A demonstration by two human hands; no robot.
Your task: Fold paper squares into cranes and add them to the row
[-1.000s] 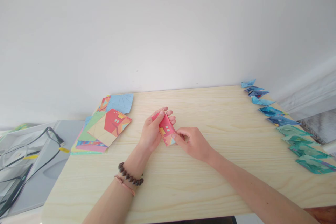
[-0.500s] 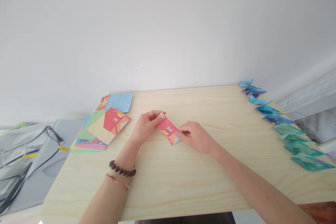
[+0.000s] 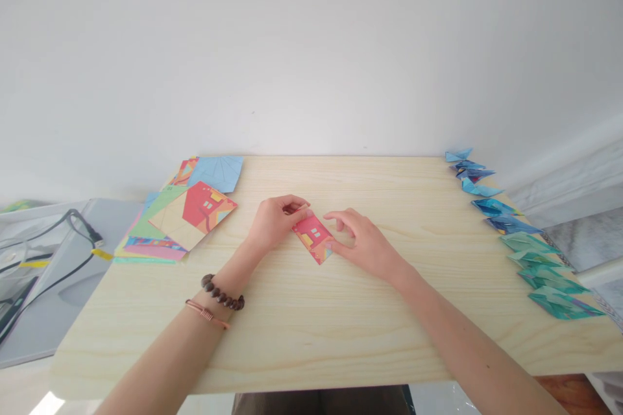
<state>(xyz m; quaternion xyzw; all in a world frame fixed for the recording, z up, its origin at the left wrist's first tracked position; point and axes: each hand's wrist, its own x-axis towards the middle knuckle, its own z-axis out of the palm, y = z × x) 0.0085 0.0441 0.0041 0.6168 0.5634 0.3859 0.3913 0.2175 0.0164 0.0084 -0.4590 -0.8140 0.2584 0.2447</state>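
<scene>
A small folded piece of origami paper [image 3: 314, 236], red with orange and pale blue print, is on the table in front of me. My left hand [image 3: 280, 222] pinches its upper left end between thumb and fingers. The thumb of my right hand [image 3: 357, 237] touches the paper's lower right edge. That hand's index finger is raised away from the thumb, with a gap between them. The underside of the paper is hidden.
Loose sheets of patterned paper [image 3: 168, 213] lie at the table's left side. Along the right edge stands a row of several blue and green folded paper shapes [image 3: 506, 225]. Left of the wooden table [image 3: 302, 343], cables [image 3: 73, 233] lie in a grey tray. A white wall rises behind.
My right index finger has lifted off the paper and spread from the thumb. The left hand keeps its pinch on the paper. The camera view has shifted slightly.
</scene>
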